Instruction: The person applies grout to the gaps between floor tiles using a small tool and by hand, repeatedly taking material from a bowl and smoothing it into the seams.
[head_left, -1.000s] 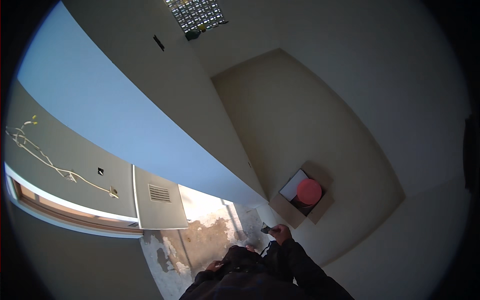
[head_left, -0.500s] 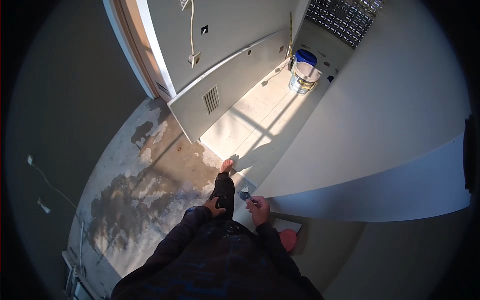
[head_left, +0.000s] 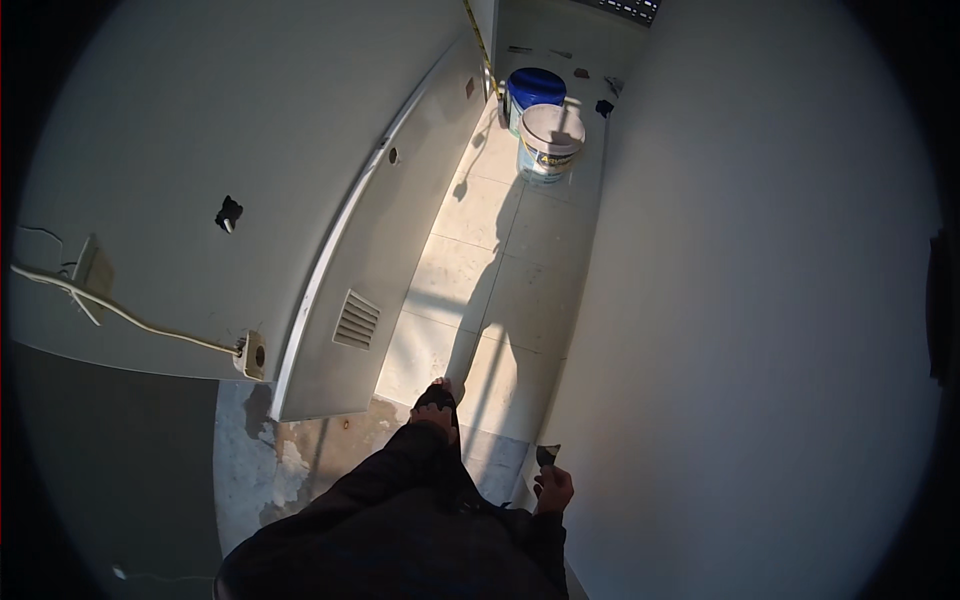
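In my right hand point(head_left: 554, 489) is a putty knife point(head_left: 547, 455) with a wide dark blade pointing up and pale filler along its edge. It is held close to the smooth pale wall point(head_left: 740, 300) on the right; whether the blade touches that wall I cannot tell. My left hand point(head_left: 433, 418) lies over my dark trouser leg, fingers stretched forward and holding nothing that shows. Ahead on the tiles stand a pale, open-topped bucket point(head_left: 548, 150) and, just behind it, another bucket with a blue top point(head_left: 536, 88).
A low white panel point(head_left: 420, 170) with a vent grille point(head_left: 358, 319) runs along the left wall. A cable point(head_left: 150, 325) leads to a hanging socket point(head_left: 253, 354). Small scraps point(head_left: 604, 107) lie beyond the buckets. The tiled floor point(head_left: 470, 210) meets patchy concrete point(head_left: 300, 440) by me.
My view has swung left and come closer to the tiled passage and buckets. The putty knife stays in my right hand, now against the backdrop of the right wall. My left hand remains on my leg.
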